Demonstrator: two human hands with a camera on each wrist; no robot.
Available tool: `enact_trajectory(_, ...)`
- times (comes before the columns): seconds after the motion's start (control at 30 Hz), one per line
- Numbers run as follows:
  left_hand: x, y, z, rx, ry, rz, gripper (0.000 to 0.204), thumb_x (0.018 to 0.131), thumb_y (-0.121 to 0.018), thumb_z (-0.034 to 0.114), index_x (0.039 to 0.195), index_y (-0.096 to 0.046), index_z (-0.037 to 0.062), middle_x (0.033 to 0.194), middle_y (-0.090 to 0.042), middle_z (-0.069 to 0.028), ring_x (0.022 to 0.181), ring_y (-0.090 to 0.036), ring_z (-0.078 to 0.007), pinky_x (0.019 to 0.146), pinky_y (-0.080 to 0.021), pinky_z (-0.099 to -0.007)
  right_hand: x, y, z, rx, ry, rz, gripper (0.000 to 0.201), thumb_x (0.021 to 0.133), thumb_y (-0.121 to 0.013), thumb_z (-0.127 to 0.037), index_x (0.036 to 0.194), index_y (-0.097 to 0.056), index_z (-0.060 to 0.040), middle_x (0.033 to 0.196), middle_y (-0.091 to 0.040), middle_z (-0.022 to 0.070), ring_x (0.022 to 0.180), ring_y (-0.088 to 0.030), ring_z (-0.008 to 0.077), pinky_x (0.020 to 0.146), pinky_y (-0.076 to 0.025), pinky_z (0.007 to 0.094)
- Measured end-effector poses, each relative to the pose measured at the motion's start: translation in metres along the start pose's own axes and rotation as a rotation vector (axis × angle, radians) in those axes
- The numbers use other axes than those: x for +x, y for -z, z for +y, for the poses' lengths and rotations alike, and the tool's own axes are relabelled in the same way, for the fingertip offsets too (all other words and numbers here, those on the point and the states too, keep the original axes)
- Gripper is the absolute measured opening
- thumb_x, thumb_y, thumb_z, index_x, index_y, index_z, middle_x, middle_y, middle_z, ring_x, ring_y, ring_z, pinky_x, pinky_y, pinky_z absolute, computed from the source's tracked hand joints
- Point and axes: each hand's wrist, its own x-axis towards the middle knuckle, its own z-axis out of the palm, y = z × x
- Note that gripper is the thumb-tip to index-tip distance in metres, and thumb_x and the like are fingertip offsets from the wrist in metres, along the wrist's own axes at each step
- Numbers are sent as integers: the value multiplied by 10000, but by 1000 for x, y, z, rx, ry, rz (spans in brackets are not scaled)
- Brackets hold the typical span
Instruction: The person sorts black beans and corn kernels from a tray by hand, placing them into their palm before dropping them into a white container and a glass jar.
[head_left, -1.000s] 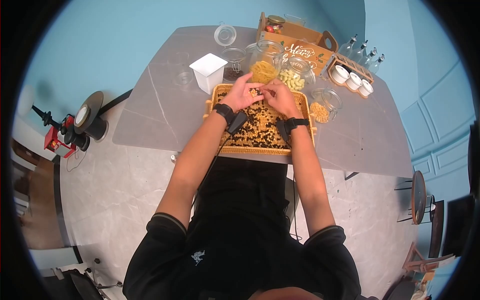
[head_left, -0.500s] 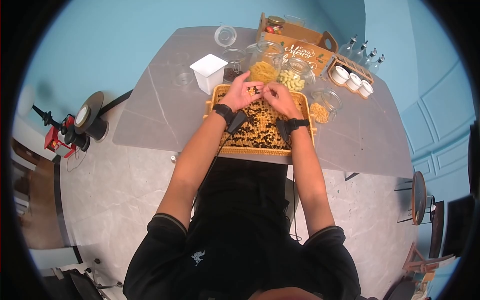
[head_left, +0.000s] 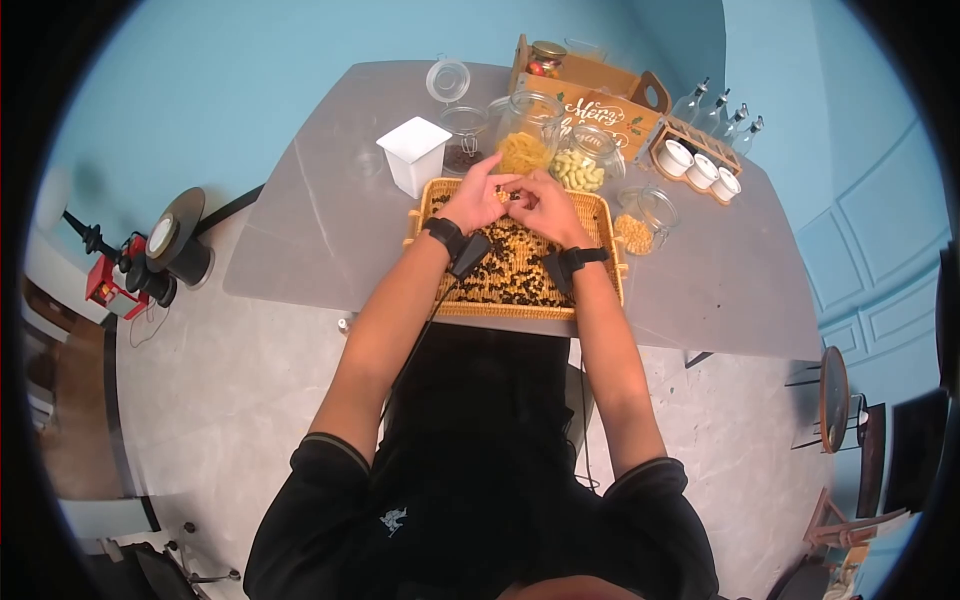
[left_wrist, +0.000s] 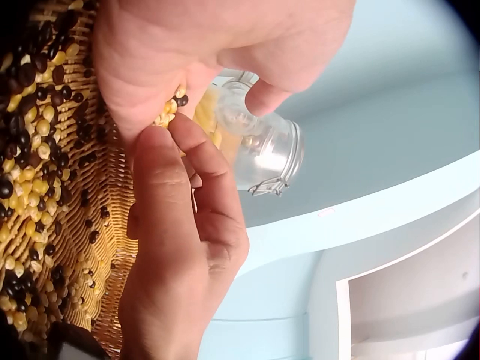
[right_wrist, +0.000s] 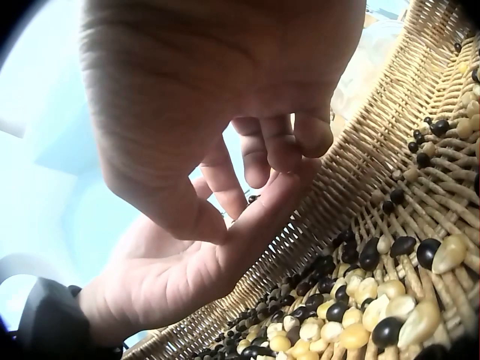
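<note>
My left hand is palm up over a wicker tray, its fingers held out loosely. Yellow corn kernels and a few black beans lie in that palm. Reaching in from the right, my right hand pinches at the kernels with thumb and forefinger, their tips right at the pile. Its other fingers are bent, as the right wrist view shows. Below both hands, black beans and corn kernels lie mixed across the tray's woven bottom.
Behind the tray stand a white square container, a jar of pasta and a jar of pale green pieces. An open jar of corn lies to the right. Farther back are a wooden crate and white pots.
My right hand pulled slightly away from the left palm, then came back in over it. Both hands are now closer together. The head view has tilted a little.
</note>
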Motion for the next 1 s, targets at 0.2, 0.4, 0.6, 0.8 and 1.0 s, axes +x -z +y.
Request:
enact_trajectory(0.2, 3, 8, -1, -13, 37, -16, 729, 1036, -528, 454, 1384, -425, -177, 1166, -603, -216, 1104, -629, -340, 1016, -532, -421, 1, -1, -2, 16, 8, -30, 266, 744, -742, -139, 998, -743, -60, 848, -583, 100, 778, -619, 237, 727, -516, 348)
enact_trajectory(0.4, 5, 8, -1, -29, 59, 27, 714, 1025, -553, 450, 1353, -464, -178, 1145, -612, -209, 1076, -624, -327, 1007, -532, -420, 1, -5, 3, 66, 20, -38, 236, 740, -730, -107, 963, -729, -29, 841, -583, 114, 760, -608, 245, 706, -504, 355)
enact_trajectory(0.6, 8, 12, 0, -42, 51, 13, 741, 1017, -565, 456, 1364, -456, -189, 1155, -623, -207, 1030, -646, -290, 960, -558, -380, 1, -6, 6, 122, 39, -49, 197, 756, -673, -46, 945, -717, -10, 846, -583, 114, 749, -583, 230, 696, -484, 345)
enact_trajectory(0.8, 0, 2, 2, -38, 29, 31, 767, 1009, -580, 460, 1383, -430, -193, 1140, -627, -202, 1036, -653, -277, 964, -565, -355, 1, -5, 4, 221, 9, -19, 225, 771, -604, 25, 960, -721, -5, 838, -571, 98, 749, -567, 211, 704, -471, 325)
enact_trajectory(1.0, -5, -3, 1, -58, 11, 23, 780, 1005, -593, 454, 1401, -406, -191, 1116, -619, -185, 1058, -641, -268, 1000, -546, -356, 2, -4, 4, 113, 30, 27, 241, 774, -599, 17, 967, -737, -25, 841, -561, 99, 768, -572, 230, 713, -474, 344)
